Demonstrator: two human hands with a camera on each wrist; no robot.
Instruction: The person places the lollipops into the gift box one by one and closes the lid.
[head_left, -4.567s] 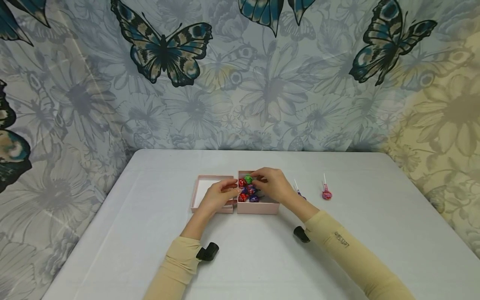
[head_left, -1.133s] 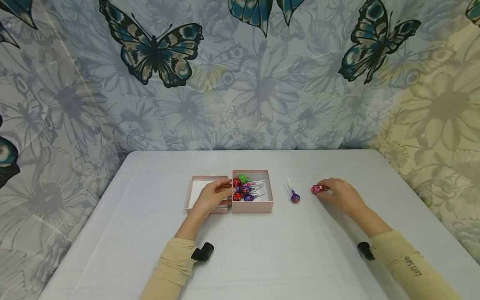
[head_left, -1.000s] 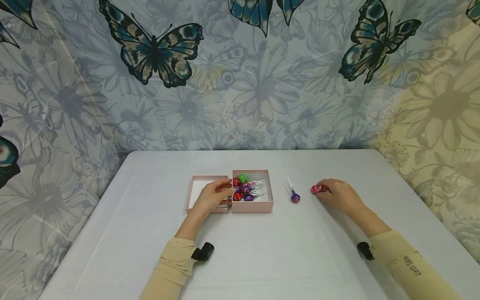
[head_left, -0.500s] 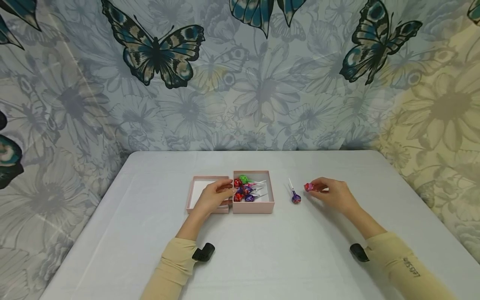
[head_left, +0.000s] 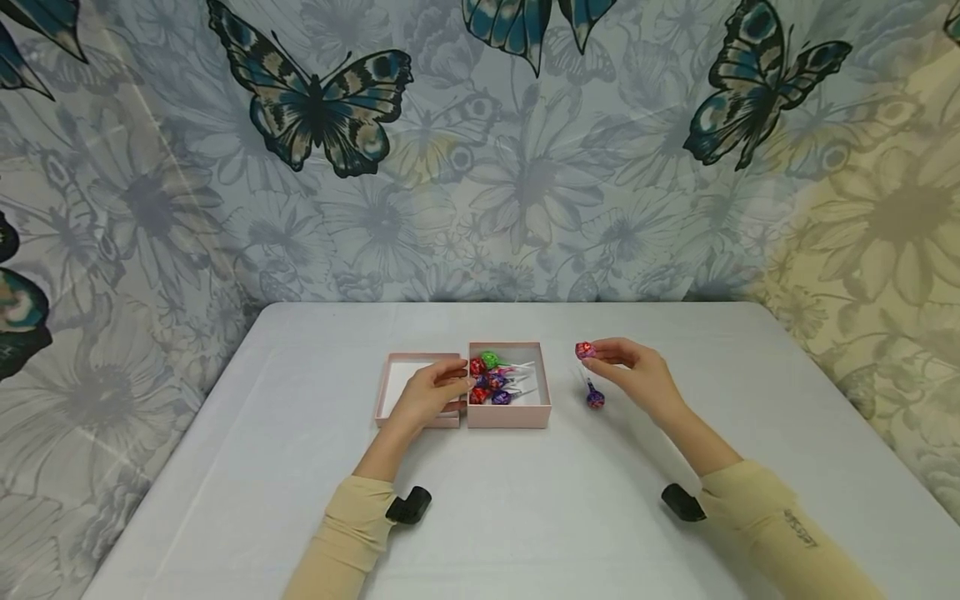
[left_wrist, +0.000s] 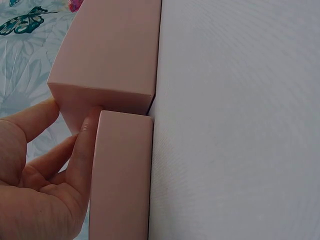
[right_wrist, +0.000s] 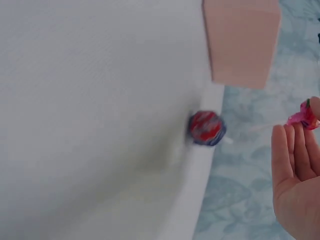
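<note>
In the head view my right hand (head_left: 637,375) pinches a pink-and-red wrapped lollipop (head_left: 585,350) above the table, to the right of the box. The right wrist view shows the same lollipop (right_wrist: 301,117) at my fingertips, its pale stick pointing away. Below it a purple-and-red lollipop (head_left: 595,398) lies on the table. My left hand (head_left: 426,396) holds the left wall of a pink box (head_left: 510,417), thumb at the rim and fingers against the outside. Several red, purple and green lollipops (head_left: 495,382) lie inside, heads left, sticks right.
A shallow pink lid (head_left: 420,422) lies inner side up just left of the box, partly under my left hand. The white tabletop (head_left: 495,508) extends around everything. Behind it hangs a butterfly-and-flower cloth (head_left: 540,183).
My right hand, earlier in the box, has picked the pink-and-red lollipop up from the table's right side. It has carried it left and up. My left hand stays at the box.
</note>
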